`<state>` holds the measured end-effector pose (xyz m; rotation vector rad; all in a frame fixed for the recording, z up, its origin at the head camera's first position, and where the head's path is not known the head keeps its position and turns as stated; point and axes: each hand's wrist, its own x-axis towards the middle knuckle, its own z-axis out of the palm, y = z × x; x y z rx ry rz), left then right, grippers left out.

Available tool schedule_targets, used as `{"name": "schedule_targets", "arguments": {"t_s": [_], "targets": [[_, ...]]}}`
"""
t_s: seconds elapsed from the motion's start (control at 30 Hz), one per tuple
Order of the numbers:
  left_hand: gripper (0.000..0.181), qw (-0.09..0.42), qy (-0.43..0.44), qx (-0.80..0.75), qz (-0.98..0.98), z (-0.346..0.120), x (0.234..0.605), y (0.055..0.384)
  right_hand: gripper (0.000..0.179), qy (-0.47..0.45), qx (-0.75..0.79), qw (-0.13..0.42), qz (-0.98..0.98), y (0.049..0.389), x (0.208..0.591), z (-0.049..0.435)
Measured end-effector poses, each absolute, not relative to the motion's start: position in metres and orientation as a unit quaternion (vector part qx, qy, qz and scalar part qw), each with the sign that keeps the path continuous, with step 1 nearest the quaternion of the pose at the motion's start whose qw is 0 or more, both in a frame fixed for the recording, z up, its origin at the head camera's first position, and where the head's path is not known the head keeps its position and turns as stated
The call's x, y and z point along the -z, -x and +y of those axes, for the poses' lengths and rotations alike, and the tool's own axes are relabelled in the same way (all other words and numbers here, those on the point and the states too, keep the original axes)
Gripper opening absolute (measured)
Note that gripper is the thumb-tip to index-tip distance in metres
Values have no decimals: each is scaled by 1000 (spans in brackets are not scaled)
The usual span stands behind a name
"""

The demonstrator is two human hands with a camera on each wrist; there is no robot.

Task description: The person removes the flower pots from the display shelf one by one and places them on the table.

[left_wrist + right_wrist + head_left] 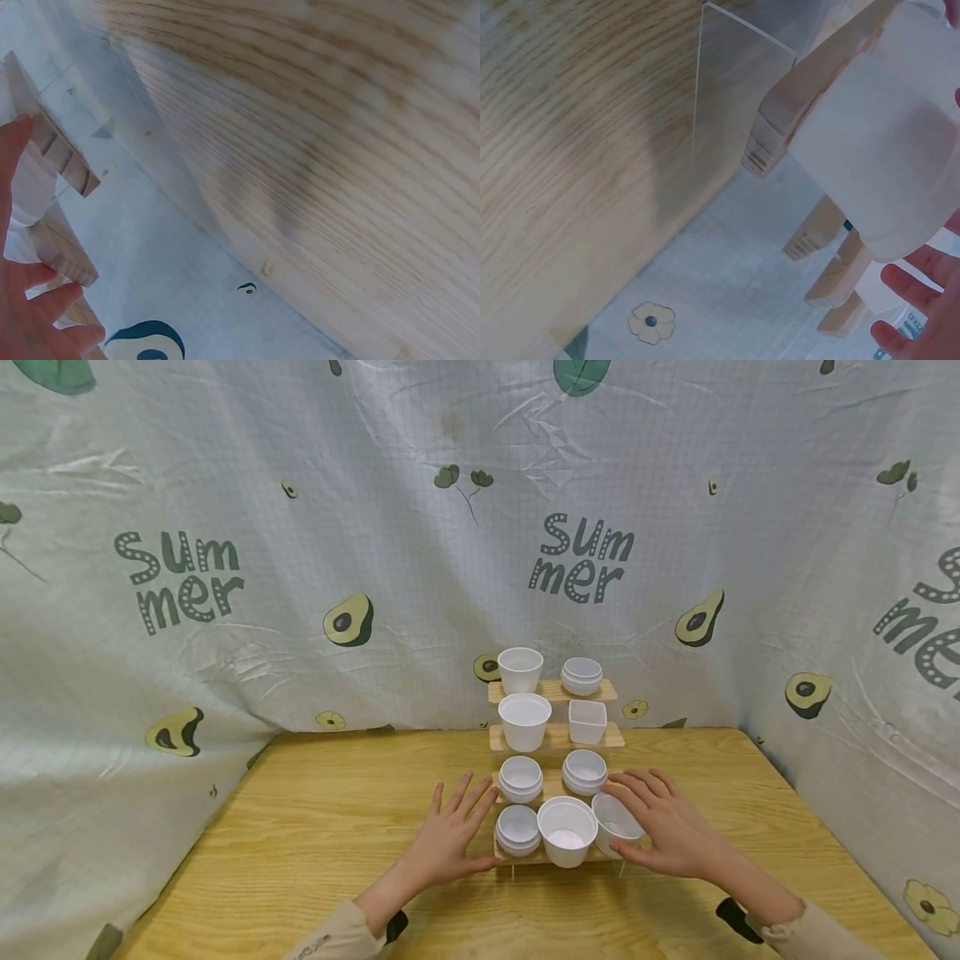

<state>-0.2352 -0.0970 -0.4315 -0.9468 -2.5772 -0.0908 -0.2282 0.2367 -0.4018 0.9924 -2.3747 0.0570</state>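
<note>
A tiered wooden stand (557, 737) with clear supports holds several white cups and jars. My left hand (450, 843) is spread at the stand's left side. Its thumb is at the end of the lowest shelf, close to a squat white jar (517, 831). In the left wrist view its fingertips lie along the wooden shelf ends (71, 169). On the right, my right hand (671, 831) has its fingers extended over the rightmost cup (613, 827) of the lowest shelf, partly hiding it. Beside that cup is a white round cup (567, 831).
Higher shelves carry two containers each, among them a square cup (587, 721) and a tall round cup (525, 722). The stand is on a wood-grain table (337, 827). A printed cloth (405, 568) hangs behind and at both sides.
</note>
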Motion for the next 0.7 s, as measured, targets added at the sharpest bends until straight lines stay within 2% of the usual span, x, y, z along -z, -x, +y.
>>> {"name": "schedule_targets", "arguments": {"t_s": [0.37, 0.7], "targets": [[96, 179, 333, 29, -925, -94, 434, 237, 62, -367, -23, 278, -887, 232, 406, 234], [96, 185, 331, 34, -925, -94, 433, 237, 59, -364, -31, 279, -888, 234, 408, 234]]}}
